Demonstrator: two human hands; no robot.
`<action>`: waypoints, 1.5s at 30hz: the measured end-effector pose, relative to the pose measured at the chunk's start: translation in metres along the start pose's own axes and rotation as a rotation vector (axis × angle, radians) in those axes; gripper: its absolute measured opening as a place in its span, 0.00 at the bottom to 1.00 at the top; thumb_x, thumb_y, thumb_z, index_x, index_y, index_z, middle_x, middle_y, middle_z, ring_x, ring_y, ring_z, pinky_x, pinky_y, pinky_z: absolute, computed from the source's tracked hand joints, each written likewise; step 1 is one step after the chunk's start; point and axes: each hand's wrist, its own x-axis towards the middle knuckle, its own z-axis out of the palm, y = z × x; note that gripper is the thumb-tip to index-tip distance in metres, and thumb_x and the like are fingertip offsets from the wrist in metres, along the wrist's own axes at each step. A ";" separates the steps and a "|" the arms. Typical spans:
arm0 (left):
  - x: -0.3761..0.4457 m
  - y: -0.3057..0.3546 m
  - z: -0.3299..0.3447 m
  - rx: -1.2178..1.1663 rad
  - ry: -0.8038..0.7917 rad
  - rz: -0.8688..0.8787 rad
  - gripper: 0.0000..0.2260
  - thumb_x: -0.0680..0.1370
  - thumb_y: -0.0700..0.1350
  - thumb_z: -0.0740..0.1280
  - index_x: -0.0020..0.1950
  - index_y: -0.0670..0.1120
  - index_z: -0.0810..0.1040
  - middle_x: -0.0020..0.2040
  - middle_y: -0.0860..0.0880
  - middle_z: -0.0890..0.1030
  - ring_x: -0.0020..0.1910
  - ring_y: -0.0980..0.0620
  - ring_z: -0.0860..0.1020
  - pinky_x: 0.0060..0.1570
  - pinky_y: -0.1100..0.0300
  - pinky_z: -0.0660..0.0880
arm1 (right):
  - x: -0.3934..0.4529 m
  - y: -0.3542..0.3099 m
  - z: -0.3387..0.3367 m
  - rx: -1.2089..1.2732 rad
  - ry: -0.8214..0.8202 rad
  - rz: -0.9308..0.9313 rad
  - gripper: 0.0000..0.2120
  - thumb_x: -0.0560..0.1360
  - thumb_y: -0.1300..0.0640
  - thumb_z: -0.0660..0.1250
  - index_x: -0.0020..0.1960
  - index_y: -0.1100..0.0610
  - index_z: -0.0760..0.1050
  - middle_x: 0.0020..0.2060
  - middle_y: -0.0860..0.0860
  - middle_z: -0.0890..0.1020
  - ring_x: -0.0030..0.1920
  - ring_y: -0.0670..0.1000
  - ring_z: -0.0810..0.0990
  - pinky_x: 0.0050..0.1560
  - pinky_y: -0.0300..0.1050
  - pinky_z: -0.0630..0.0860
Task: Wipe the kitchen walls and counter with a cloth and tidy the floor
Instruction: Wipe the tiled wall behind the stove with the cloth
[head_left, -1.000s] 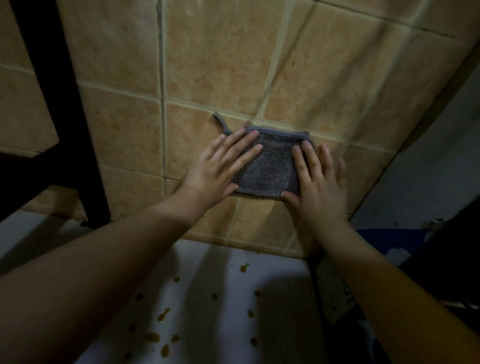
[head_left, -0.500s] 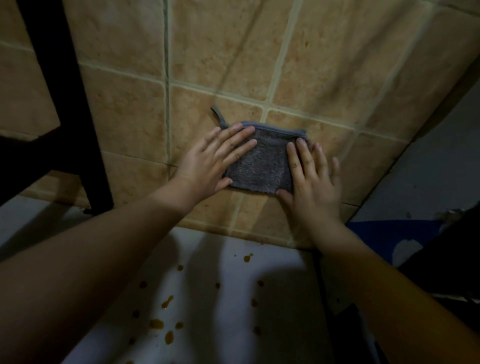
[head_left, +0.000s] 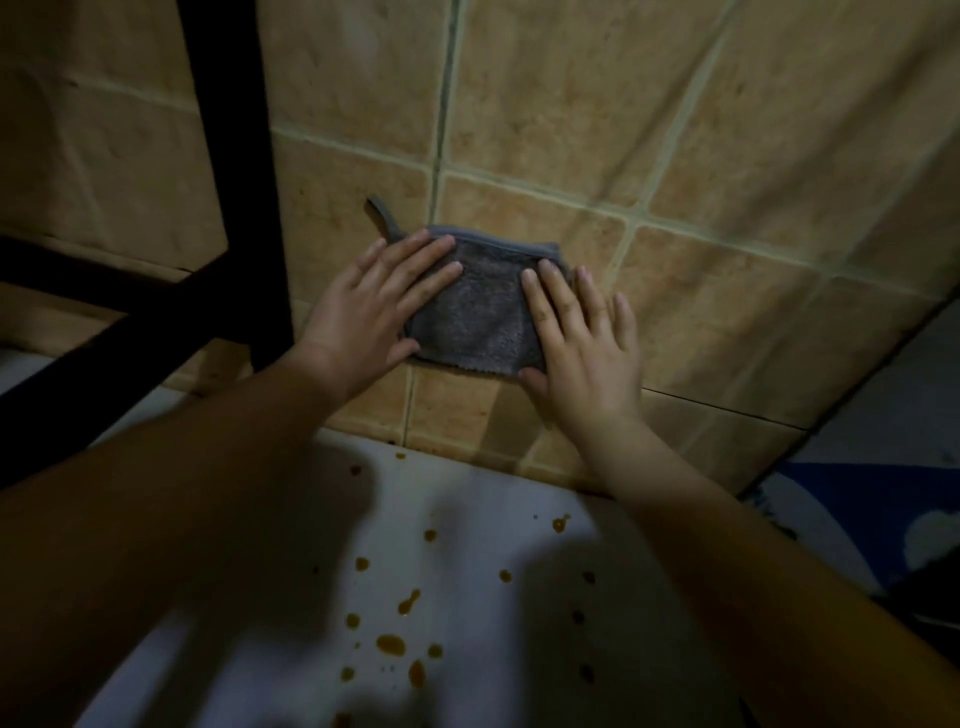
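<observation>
Dim, warm, unevenly lit.

Falling brightest on the tiled wall (head_left: 545, 119) and the backs of the left hand (head_left: 369, 317) and right hand (head_left: 587, 353), fading toward the frame's edges. Throwing broad soft shadows of the forearms across the white counter (head_left: 467, 519), swallowing the lower left almost entirely. Reducing the black frame (head_left: 234, 156) at left to a flat silhouette. Bending grout lines outward near the corners, as under a wide lens. Softening and smearing detail throughout, most at the bottom edge; keeping the grey cloth (head_left: 472, 312) fairly sharp. Showing no glare.
</observation>
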 end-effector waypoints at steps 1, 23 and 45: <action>-0.004 -0.002 0.002 0.013 -0.021 -0.005 0.48 0.74 0.68 0.53 0.71 0.41 0.25 0.72 0.43 0.32 0.75 0.49 0.41 0.70 0.50 0.39 | 0.002 -0.006 0.001 -0.005 0.006 -0.002 0.52 0.56 0.39 0.77 0.74 0.51 0.60 0.72 0.47 0.67 0.69 0.53 0.69 0.66 0.51 0.55; -0.032 0.011 -0.013 -0.155 -0.114 -0.166 0.29 0.73 0.47 0.61 0.75 0.49 0.60 0.66 0.41 0.73 0.59 0.39 0.74 0.64 0.43 0.56 | -0.005 -0.054 -0.014 -0.123 -0.086 -0.039 0.23 0.74 0.59 0.51 0.65 0.62 0.74 0.65 0.58 0.75 0.60 0.59 0.79 0.68 0.59 0.56; -0.023 -0.002 -0.028 -1.103 -0.326 -0.416 0.31 0.77 0.46 0.65 0.74 0.60 0.53 0.60 0.41 0.71 0.55 0.39 0.74 0.48 0.51 0.72 | -0.009 -0.077 -0.023 1.021 -0.558 0.463 0.41 0.75 0.48 0.65 0.71 0.33 0.35 0.61 0.58 0.73 0.58 0.60 0.75 0.56 0.51 0.73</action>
